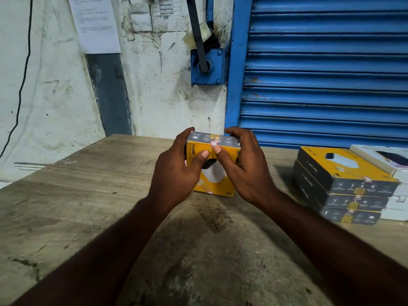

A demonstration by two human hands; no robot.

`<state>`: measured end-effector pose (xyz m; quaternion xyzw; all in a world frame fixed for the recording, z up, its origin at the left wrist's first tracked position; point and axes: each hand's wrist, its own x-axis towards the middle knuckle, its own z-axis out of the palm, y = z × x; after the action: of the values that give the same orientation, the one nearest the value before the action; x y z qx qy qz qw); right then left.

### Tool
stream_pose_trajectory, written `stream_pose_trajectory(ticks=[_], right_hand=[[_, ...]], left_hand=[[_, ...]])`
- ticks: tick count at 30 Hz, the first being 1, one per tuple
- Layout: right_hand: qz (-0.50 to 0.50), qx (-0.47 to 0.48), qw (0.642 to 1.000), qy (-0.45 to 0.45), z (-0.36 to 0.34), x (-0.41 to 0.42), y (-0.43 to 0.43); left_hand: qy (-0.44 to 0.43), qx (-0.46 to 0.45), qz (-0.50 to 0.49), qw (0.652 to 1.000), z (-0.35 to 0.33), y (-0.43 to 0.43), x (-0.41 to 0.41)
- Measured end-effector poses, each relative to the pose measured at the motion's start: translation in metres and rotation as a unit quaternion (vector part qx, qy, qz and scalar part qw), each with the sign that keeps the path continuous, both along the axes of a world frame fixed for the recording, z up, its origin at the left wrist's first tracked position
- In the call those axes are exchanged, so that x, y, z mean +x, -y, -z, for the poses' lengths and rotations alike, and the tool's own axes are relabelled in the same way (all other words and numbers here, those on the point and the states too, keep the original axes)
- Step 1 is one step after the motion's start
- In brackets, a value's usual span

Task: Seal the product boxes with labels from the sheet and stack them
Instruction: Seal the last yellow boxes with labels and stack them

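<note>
Left hand (176, 173), right hand (249, 171): fingers curled round yellow product box (218, 188) mid wooden table (77, 206); right thumb presses seal label (214, 144) over top edge. Right: stack of three labelled boxes (344, 188). Judged: fourth box nearly sealed, stacking left. Sheet unseen.

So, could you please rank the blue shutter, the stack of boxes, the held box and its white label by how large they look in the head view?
1. blue shutter
2. stack of boxes
3. held box, partly covered by the left hand and right hand
4. white label
</note>
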<state>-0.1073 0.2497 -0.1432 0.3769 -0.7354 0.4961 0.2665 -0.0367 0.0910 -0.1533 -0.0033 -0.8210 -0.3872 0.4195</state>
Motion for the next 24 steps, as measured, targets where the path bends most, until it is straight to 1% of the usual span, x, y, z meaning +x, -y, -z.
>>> stream_pose_trajectory(ticks=[7, 12, 15, 19, 22, 24], right_hand=[[0.003, 0.011, 1.0, 0.025, 0.003, -0.004, -0.001], [-0.019, 0.023, 0.997, 0.07, 0.004, -0.01, -0.001], [-0.037, 0.031, 0.992, 0.115, 0.01, -0.014, -0.001], [-0.042, 0.055, 0.983, 0.168, 0.019, -0.02, -0.002], [-0.041, 0.085, 0.976, 0.197, 0.022, -0.021, -0.003], [-0.042, 0.094, 0.972, 0.213, 0.024, -0.022, -0.004]], left_hand=[[0.036, -0.021, 0.017, 0.999, 0.0, 0.005, 0.0], [0.071, -0.034, 0.04, 0.996, 0.001, 0.011, -0.003], [0.094, -0.039, 0.041, 0.994, 0.003, 0.012, -0.007], [0.175, -0.055, 0.053, 0.982, 0.009, 0.016, -0.011], [0.241, -0.068, 0.07, 0.966, 0.013, 0.02, -0.013], [0.26, -0.068, 0.073, 0.96, 0.014, 0.021, -0.013]])
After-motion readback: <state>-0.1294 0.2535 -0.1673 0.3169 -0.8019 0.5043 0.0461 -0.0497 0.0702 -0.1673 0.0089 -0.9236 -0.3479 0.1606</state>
